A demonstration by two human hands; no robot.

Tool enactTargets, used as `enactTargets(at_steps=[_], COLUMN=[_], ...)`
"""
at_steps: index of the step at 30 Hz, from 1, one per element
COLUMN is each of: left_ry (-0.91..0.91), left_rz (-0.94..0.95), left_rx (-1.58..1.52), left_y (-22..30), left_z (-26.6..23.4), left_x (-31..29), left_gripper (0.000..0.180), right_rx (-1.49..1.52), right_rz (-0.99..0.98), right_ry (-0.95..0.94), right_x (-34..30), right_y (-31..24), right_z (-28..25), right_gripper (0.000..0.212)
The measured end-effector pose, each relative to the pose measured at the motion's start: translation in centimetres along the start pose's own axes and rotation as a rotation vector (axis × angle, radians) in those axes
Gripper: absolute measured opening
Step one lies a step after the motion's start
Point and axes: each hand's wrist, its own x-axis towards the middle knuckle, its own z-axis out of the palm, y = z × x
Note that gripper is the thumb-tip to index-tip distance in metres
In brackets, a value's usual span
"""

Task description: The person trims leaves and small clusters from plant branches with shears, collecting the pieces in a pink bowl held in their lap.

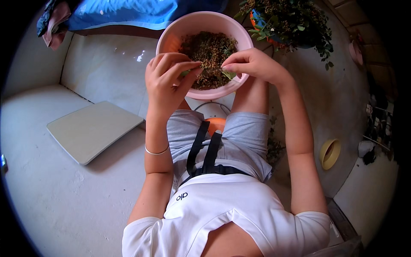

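Observation:
Both my hands are raised over a pink basin [168, 40] in front of my knees. A layer of small brownish-green berries [209, 47], like peppercorns, mixed with bits of leaf, covers its bottom. My left hand [167, 75] pinches one end of a thin sprig [212, 68] between thumb and fingertips. From the other side, my right hand [252, 64] pinches the sprig too, thumb against forefinger. A green leaf [229, 74] shows just under the right fingertips. The sprig's fine details are too small to make out against the berries.
At the upper right, leafy branches with berry clusters [295, 21] overflow a blue and orange container. A blue-covered surface [120, 15] lies beyond the basin. Flat on the left is a beige square-topped object [95, 130]. A yellow bowl [330, 154] is at the right.

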Motion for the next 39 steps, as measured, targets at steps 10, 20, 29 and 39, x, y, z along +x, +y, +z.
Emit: enactTargets(at_steps=[10,20,29,39], left_ry=[0.02,0.061,0.058,0.114], left_rz=[-0.009,-0.034,-0.034,-0.016], left_rx=[0.031,0.028,0.025,0.038], left_y=[-0.3,-0.1,-0.2,-1.7], left_z=[0.3,0.3,0.4,-0.4], left_x=[-0.5,-0.5,-0.7,0.4], left_gripper=[0.016,0.017,0.016,0.016], right_rx=[0.194,0.373,0.409,0.75], right_rz=[0.082,0.051,0.101,0.069], right_ry=[0.013,0.184,0.115,0.306], right_x=[0.5,0.2,0.3,-0.2], right_y=[0.5,1.8,1.9,4.1], right_z=[1.4,3.2,2.4,2.9], right_gripper=[0.022,0.023,0.02,0.03])
